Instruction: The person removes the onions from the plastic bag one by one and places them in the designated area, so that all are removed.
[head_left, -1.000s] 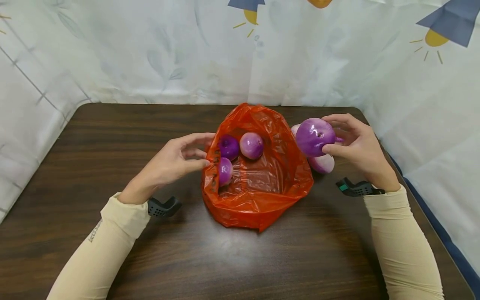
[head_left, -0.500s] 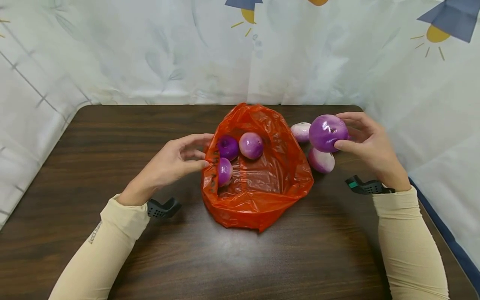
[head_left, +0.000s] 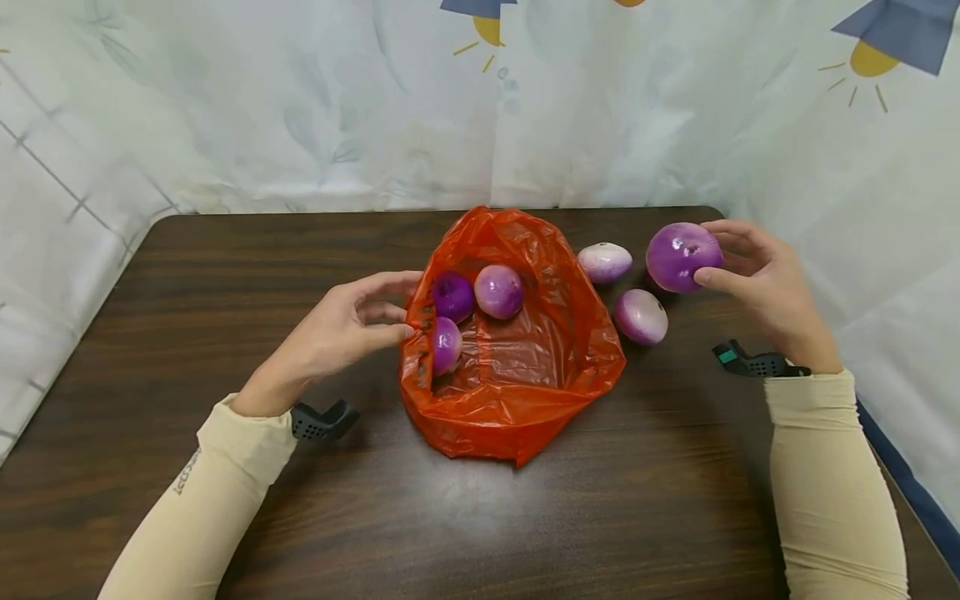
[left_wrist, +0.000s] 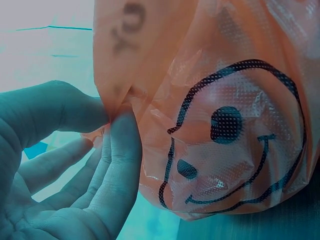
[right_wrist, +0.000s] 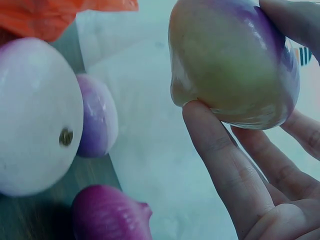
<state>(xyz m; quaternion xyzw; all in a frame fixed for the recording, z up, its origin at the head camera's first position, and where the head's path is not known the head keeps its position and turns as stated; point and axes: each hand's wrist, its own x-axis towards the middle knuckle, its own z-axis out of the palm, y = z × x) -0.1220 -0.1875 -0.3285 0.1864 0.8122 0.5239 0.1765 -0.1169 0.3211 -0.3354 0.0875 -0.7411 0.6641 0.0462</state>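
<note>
A red plastic bag lies on the table, its mouth spread wide. Inside show three glossy purple onions: a dark one, a paler one and one by the left wall. My left hand pinches the bag's left rim between thumb and index finger, plain in the left wrist view, where a black face is printed on the bag. My right hand holds a large purple onion above the table, right of the bag. In the right wrist view its pale yellowish side faces the camera.
Two pale purple-white onions rest just right of the bag, one behind and one in front. A deep magenta onion also lies there in the right wrist view. Behind the dark table hangs a white patterned curtain.
My right hand has carried the large onion to the right, away from the bag, uncovering the two pale onions. My left hand keeps its hold on the bag rim.
</note>
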